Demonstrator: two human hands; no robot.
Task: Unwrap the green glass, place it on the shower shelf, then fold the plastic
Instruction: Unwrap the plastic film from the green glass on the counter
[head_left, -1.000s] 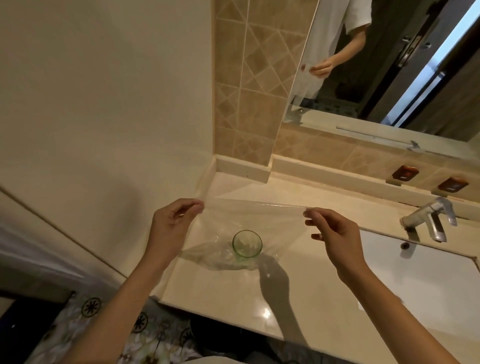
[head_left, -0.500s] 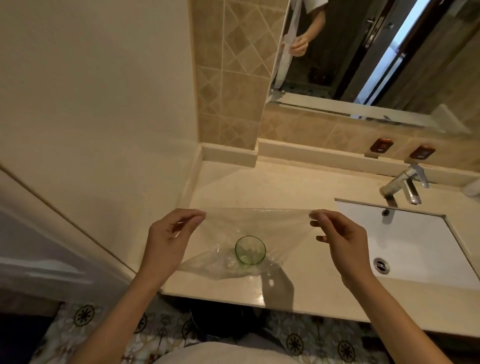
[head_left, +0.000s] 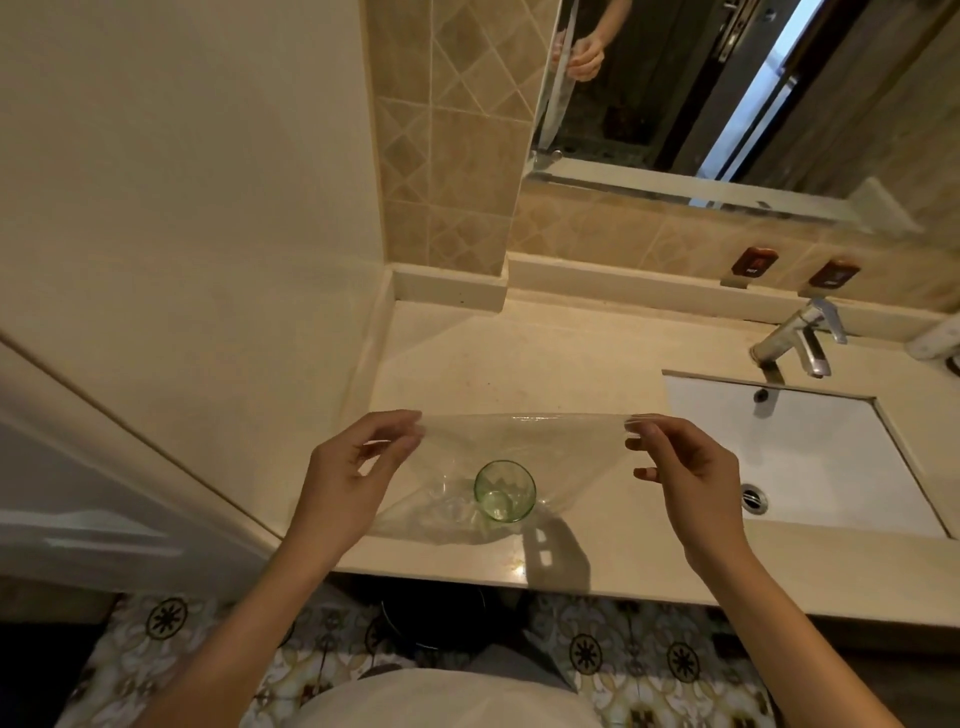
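While pinched taut by left hand and right hand, plastic, green glass upright between, lower.

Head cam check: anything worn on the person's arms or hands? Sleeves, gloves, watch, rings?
Nothing worn on what shows. The left hand and right hand are bare, with no gloves, rings or watch visible. Both forearms are uncovered down to the frame edge, so no sleeve cuffs appear. Nails look short and unpainted.
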